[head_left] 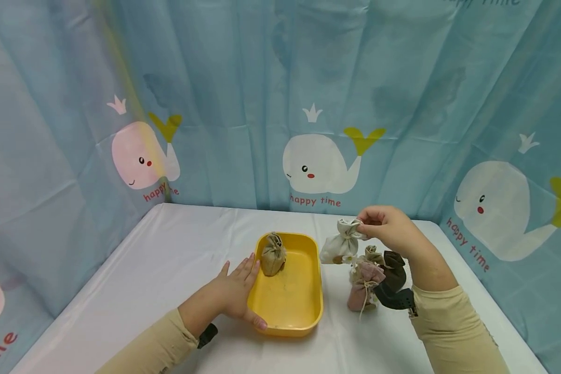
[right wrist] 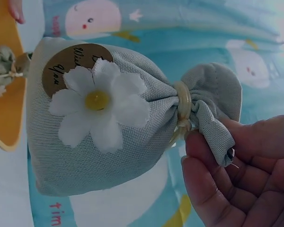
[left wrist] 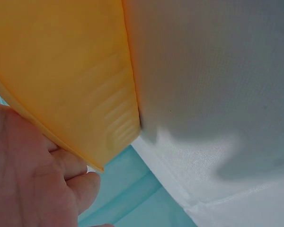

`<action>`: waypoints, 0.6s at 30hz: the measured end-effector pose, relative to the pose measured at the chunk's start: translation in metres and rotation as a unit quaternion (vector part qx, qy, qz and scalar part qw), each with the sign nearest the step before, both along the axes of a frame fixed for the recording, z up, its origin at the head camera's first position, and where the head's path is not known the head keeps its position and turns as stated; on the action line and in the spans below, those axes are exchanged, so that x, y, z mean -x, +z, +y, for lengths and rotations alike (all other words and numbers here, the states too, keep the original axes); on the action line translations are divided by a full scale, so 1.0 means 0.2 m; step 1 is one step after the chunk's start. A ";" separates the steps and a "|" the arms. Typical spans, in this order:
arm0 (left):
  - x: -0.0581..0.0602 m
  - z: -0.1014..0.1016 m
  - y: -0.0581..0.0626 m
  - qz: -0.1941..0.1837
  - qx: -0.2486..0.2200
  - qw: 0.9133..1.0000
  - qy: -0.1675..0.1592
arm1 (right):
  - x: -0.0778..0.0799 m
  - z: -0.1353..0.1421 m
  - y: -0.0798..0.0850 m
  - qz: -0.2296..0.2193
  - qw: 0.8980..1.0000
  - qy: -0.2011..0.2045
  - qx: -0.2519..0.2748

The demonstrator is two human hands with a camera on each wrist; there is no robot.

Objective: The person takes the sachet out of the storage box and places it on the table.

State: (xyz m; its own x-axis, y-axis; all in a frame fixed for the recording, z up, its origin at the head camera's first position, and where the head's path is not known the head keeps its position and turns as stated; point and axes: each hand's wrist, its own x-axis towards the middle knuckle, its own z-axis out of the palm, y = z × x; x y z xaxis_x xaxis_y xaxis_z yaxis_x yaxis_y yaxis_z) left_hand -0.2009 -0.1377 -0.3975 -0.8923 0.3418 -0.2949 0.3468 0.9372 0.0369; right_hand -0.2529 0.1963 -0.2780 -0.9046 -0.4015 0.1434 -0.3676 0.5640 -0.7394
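Blue curtains with printed whales hang behind and at both sides of a table, whose white cloth shows soft folds near the far edge. In the head view, a yellow tray stands around the middle of the table, and an olive pouch sits inside, toward its far left corner. The left hand is spread along the tray's left edge, thumb at the near left corner. The right hand pinches a pale pouch beside the tray's right edge, near a pink pouch and a dark pouch.

In the left wrist view, fingers touch the tray's rim; light, even pressure should be enough for steadying it.

In the right wrist view, the pinch is above the tie. This seems a good place, because the flower is not crushed; a level, slow carry would be safest.
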 end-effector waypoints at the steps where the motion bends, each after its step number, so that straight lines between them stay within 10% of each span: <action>1: 0.00 0.00 0.00 0.003 -0.002 1.000 0.001 | -0.01 0.02 0.01 0.002 1.000 0.001 0.003; 18: -0.01 0.00 0.02 -0.004 -0.012 1.000 0.005 | -0.09 0.28 0.01 0.020 1.000 -0.017 -0.012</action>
State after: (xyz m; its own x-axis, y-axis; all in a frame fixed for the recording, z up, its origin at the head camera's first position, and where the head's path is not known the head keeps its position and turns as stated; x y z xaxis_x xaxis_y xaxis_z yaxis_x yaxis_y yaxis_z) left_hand -0.1994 -0.1367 -0.3942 -0.8931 0.3396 -0.2949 0.3368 0.9395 0.0620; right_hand -0.2339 0.2526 -0.2769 -0.9113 -0.3753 0.1696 -0.3769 0.5940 -0.7107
